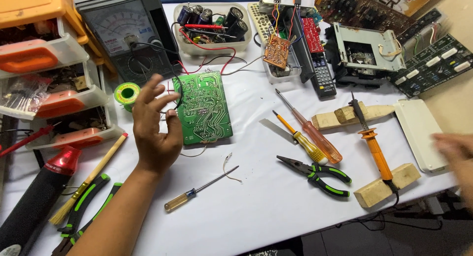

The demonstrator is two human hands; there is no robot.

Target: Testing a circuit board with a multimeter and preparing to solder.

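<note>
My left hand hovers over the white table, fingers spread and slightly curled, beside the left edge of a green circuit board lying solder side up. It holds nothing that I can make out; a thin wire runs near the fingertips. My right hand is blurred at the right edge, next to a white plastic cover, and seems empty. An orange soldering iron rests on two wooden blocks between the hands.
Screwdrivers, green-handled pliers, a small screwdriver, a solder spool, an analog multimeter, a parts tray with capacitors, a remote, other circuit boards, drawer bins at left, brush and cutters at the lower left.
</note>
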